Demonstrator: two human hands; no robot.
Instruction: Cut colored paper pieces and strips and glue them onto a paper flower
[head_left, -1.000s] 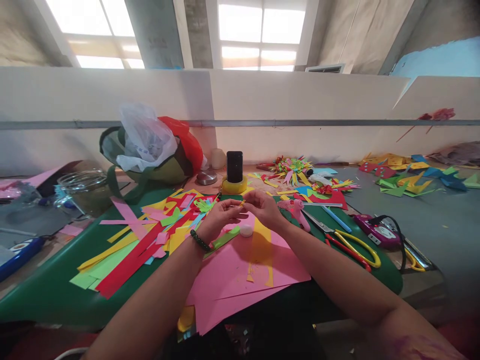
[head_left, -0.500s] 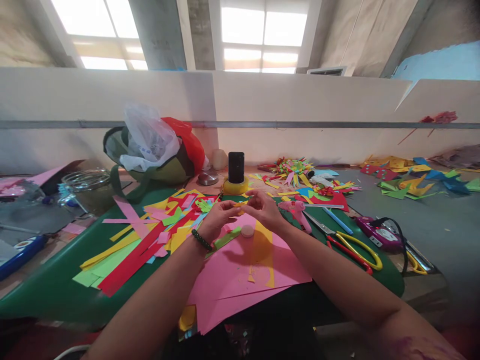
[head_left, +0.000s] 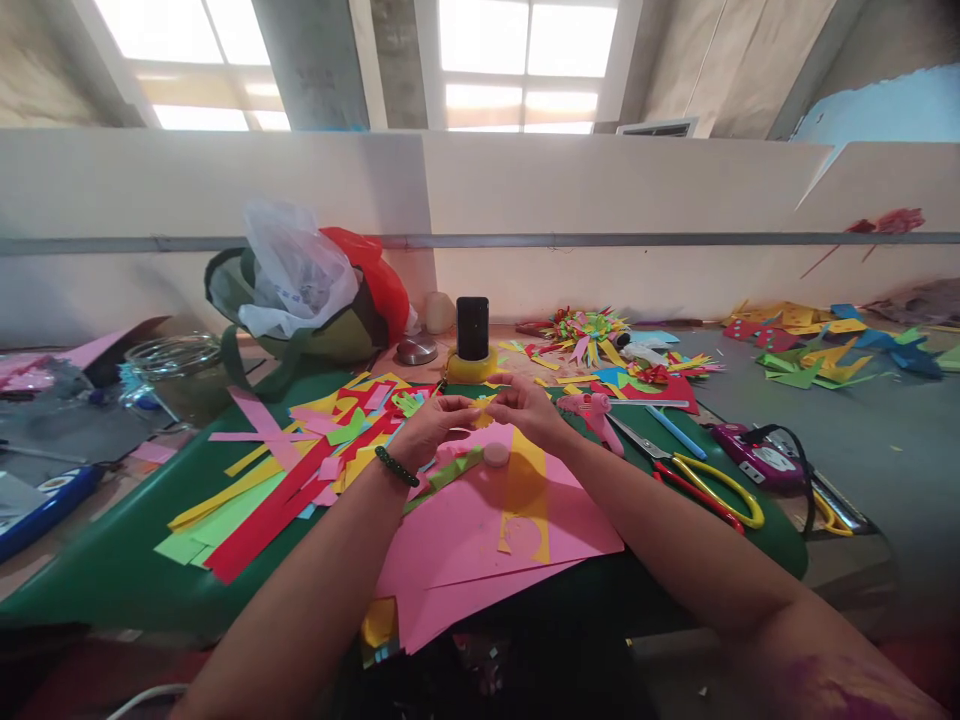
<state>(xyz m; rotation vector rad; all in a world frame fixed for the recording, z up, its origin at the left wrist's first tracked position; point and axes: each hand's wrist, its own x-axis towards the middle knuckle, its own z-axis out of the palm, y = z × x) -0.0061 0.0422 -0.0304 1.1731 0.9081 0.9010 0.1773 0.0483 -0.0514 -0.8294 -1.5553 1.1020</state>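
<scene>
A small piece of yellow paper is pinched between my two hands, above the pink paper sheets. My left hand, with a dark green bead bracelet at the wrist, closes on its left side. From the right, my right hand grips it with thumb and finger; the fingers partly cover the piece. Under the hands lie a yellow paper strip with a round outline near its lower end, a green strip and a small round pale disc.
Colored paper strips spread over the green mat at left. To the right are a pink glue gun, scissors and a purple device. A phone stands upright behind my hands. A bag sits back left.
Both hands still pinch the yellow piece, which now shows lower between the fingers. The left fingers have shifted slightly, and the whole view has tilted a little.
</scene>
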